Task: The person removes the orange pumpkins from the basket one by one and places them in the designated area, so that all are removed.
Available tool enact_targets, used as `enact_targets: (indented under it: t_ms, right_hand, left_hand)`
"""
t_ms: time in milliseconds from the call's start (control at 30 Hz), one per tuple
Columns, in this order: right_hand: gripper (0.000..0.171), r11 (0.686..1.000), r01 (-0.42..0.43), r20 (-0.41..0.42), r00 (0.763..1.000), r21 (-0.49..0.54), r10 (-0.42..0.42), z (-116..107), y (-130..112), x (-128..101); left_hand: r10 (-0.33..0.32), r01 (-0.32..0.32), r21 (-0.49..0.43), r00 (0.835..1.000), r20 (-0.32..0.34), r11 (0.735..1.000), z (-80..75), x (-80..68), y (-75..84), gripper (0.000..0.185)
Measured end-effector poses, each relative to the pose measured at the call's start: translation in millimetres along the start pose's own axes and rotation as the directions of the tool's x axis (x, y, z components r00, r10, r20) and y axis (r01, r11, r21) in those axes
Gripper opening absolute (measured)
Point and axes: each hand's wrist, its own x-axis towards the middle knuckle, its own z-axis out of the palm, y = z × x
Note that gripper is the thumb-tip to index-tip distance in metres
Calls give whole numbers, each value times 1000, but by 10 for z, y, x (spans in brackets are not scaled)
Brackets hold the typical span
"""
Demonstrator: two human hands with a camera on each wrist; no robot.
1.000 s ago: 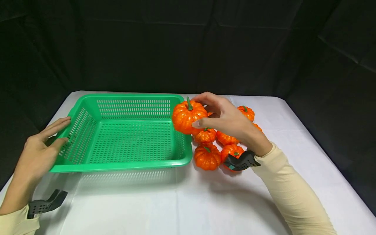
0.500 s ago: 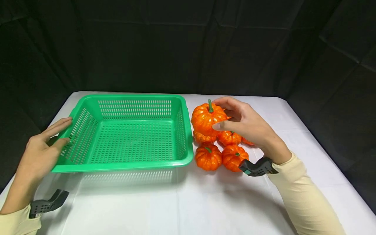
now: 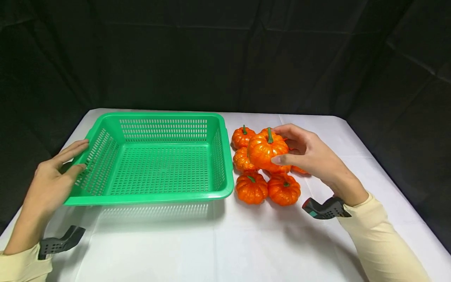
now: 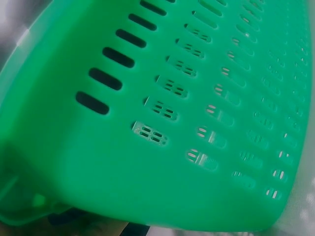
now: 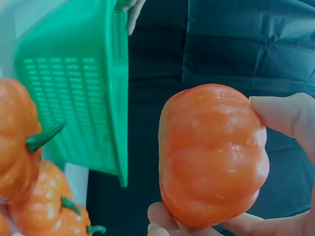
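My right hand (image 3: 310,154) holds a small orange pumpkin (image 3: 265,152) with a green stem, thumb on its near side and fingers behind it. In the right wrist view this pumpkin (image 5: 211,155) sits between thumb and fingertips. It overlaps the group of pumpkins in the head view and partly hides those behind. At the left, my left hand (image 3: 53,178) grips the left rim of a green plastic basket (image 3: 148,199), fingers and thumb over the edge. The left wrist view is filled by the basket's slotted wall (image 4: 113,157); the left fingers are hidden there.
Several more pumpkins lie on the white cloth right of the basket, including two in front, a left one (image 3: 251,188) and a right one (image 3: 284,190). Another pumpkin (image 3: 243,136) stands at the back. Black curtains (image 3: 225,58) rise behind the white-covered table (image 3: 169,246).
My right hand has moved right with the pumpkin, from the basket's right rim to over the pumpkin group. The left hand stays on the basket's rim.
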Motion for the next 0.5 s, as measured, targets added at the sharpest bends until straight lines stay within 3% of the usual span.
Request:
enact_targets:
  t_ms: [500]
  right_hand:
    - [59, 999, -43, -60, 997, 27, 45, -182, 333, -144]
  left_hand:
    - [-3, 3, -7, 1000, -6, 1000, 5, -4, 8, 50]
